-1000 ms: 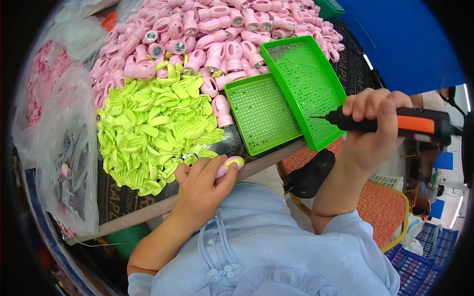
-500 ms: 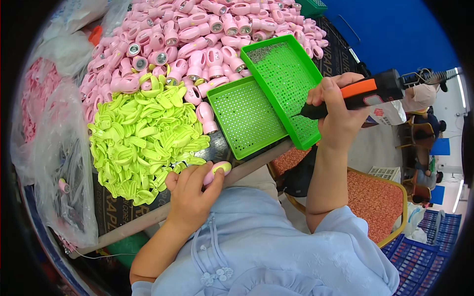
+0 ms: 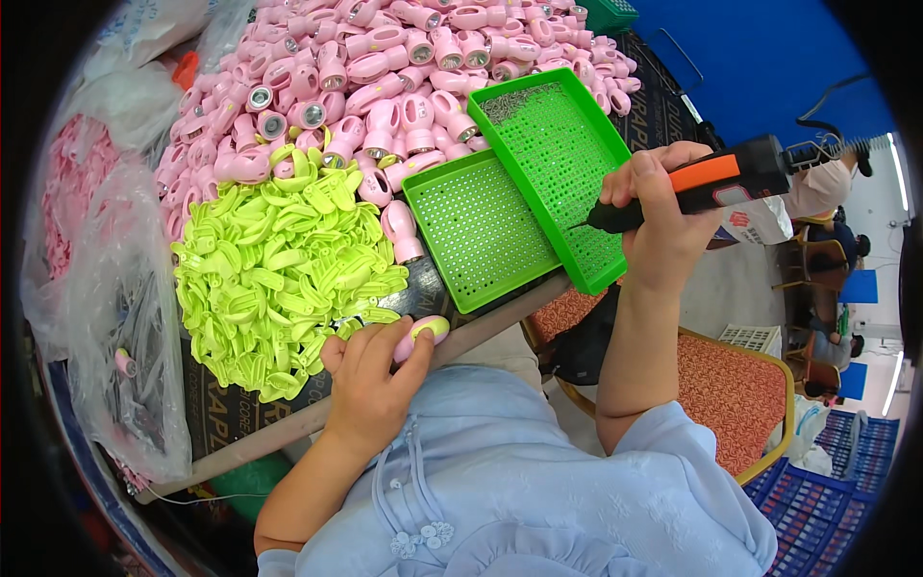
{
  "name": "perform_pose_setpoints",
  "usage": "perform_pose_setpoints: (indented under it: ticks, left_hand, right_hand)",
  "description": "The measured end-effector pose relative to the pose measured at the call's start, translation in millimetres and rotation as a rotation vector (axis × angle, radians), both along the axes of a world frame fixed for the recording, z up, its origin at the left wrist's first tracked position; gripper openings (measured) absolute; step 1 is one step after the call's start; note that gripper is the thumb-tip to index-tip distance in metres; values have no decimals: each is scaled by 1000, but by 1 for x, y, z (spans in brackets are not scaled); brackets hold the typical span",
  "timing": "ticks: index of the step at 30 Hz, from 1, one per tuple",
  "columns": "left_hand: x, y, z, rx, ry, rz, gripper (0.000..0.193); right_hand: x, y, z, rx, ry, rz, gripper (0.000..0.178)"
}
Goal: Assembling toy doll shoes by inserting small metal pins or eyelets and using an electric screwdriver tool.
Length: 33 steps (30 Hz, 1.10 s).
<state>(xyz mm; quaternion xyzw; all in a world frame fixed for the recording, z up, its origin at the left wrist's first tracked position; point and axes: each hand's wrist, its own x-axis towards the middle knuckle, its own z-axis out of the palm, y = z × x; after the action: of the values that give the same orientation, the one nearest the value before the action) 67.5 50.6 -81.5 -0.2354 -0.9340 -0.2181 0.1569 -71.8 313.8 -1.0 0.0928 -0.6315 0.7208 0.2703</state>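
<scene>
My left hand [image 3: 377, 377] is closed round a small pink flashlight [image 3: 420, 337] with a yellow-green piece on it, by the table's front edge. Raised over the right side, my right hand [image 3: 659, 207] grips a black and orange electric screwdriver [image 3: 711, 181], its thin bit pointing left above the upper green tray [image 3: 598, 258]. Many small screws [image 3: 519, 100] lie in that tray's far end. It rests tilted across a second green tray [image 3: 481, 233]. Left of the trays lies a heap of yellow-green plastic pieces [image 3: 279, 279], with a big pile of pink flashlights [image 3: 385, 58] behind.
Clear plastic bags [image 3: 125, 317] hang at the left side of the table. An orange-patterned chair [image 3: 731, 394] stands to my right, near blue crates [image 3: 817, 510]. The screwdriver's coiled cord [image 3: 836, 152] runs off to the right. Other people sit in the far right background.
Both hands stay almost in place. The screwdriver's cord at the right has shifted, now showing a loop against the blue.
</scene>
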Motion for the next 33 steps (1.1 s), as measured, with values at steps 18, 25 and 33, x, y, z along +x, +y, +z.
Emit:
perform_pose_setpoints:
  ticks: [18, 25, 33]
  left_hand:
    - [-1, -2, -1, 29, 54, -100, 43]
    - [2, -5, -7, 16, 66, -93, 37]
    - [4, -8, -4, 33, 53, -94, 34]
  right_hand:
    - [26, -11, 35, -183, 97, 471, 13]
    - [65, -97, 10, -137, -188, 705, 42]
    - [61, -103, 6, 257, -67, 732, 42]
